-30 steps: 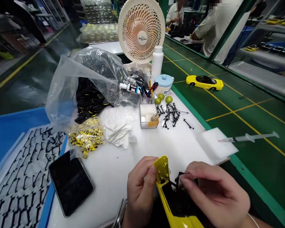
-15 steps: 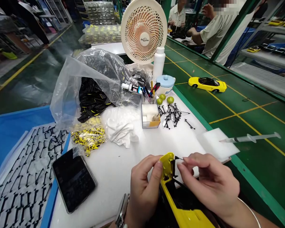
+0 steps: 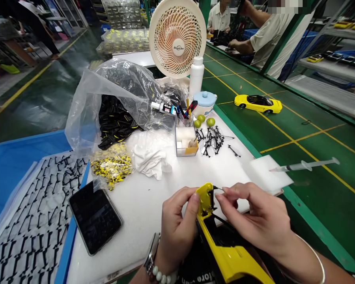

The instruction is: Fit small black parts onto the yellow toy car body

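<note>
I have the left hand (image 3: 180,223) gripping, between thumb and fingers, the raised yellow plastic flap (image 3: 205,200) of a yellow toy car body (image 3: 230,256) — this body is low between both hands, by the near edge of the white table (image 3: 133,225). My right hand (image 3: 258,217) pinches a thin black plastic part (image 3: 212,198) at the flap's side; a white foam block (image 3: 262,169) lies beyond.
</note>
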Action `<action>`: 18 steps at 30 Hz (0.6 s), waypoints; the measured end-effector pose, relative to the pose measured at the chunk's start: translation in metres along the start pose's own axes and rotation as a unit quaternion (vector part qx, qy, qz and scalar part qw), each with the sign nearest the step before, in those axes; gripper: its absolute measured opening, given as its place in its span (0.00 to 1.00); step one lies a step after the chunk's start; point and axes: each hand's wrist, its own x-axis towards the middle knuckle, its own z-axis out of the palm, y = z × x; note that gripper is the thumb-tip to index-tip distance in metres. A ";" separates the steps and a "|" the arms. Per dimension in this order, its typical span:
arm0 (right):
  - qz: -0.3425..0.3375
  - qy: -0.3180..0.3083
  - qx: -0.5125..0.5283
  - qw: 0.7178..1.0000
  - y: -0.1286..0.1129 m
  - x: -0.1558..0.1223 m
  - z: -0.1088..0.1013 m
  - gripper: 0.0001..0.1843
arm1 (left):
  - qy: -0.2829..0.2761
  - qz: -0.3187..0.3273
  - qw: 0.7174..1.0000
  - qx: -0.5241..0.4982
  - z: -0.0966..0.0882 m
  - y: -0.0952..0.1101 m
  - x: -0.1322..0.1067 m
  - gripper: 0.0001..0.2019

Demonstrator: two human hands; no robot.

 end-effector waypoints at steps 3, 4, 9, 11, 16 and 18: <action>-0.014 -0.007 -0.015 1.000 0.000 0.001 -0.001 0.08 | -0.001 -0.004 1.000 0.006 -0.001 0.001 0.000 0.11; -0.013 -0.006 -0.014 1.000 0.001 0.001 0.000 0.08 | -0.001 -0.004 1.000 0.009 -0.001 0.002 0.000 0.11; -0.004 0.000 0.012 1.000 0.002 -0.002 0.003 0.08 | 0.025 0.004 0.998 0.054 0.005 0.005 -0.001 0.03; -0.004 0.001 0.014 1.000 0.002 -0.003 0.004 0.09 | 0.042 0.005 0.996 0.080 0.007 0.006 -0.001 0.04; -0.007 0.001 0.020 1.000 0.000 -0.002 0.006 0.09 | 0.054 0.013 0.992 0.114 0.007 0.005 -0.003 0.04; -0.010 0.005 0.036 0.999 0.001 -0.002 0.008 0.10 | 0.053 0.019 0.992 0.115 0.006 0.004 -0.004 0.04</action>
